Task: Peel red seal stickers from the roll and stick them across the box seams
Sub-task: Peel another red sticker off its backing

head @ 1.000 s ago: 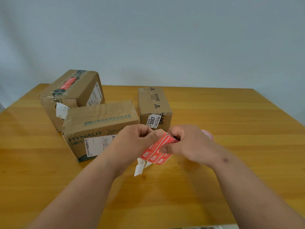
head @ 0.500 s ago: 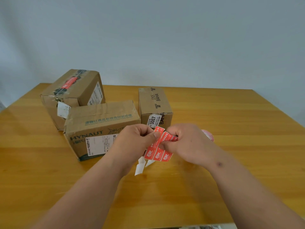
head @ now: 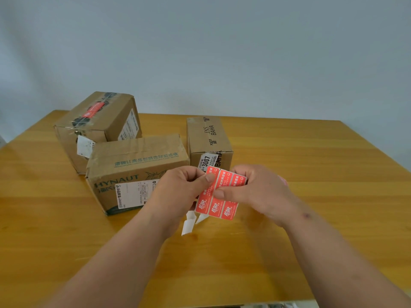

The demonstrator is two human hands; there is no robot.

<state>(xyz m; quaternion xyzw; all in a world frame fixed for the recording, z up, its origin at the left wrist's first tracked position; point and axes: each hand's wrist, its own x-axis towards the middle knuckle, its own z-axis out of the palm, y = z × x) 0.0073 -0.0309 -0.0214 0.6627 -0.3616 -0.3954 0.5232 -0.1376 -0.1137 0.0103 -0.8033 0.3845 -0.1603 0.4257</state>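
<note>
A person's two hands meet above a wooden table (head: 311, 174), working a strip of red seal stickers (head: 219, 202) held just in front of three cardboard boxes. The left hand (head: 178, 192) curls its fingers around the strip's left edge, the thumb pressed onto the leftmost sticker near its upper end. The right hand (head: 258, 192) grips the strip from the right, fingers curled behind it and the thumb laid across the middle of the red faces. Three stickers show side by side, each printed with white characters. White backing paper (head: 189, 223) hangs loose below the strip, its end reaching down toward the tabletop. A sliver of the sticker roll (head: 283, 181) peeks out beyond the right hand; the hand hides most of it. The near box (head: 133, 165), printed with green lettering and the word HYNAUT, sits left of the hands with a white shipping label on its near face. The far left box (head: 100, 121) already carries a red seal sticker (head: 93, 109) across the taped seam on its top. The right box (head: 208, 136), marked JNS BAHA, stands just behind the hands. A plain grey wall (head: 222, 52) fills the background.
</note>
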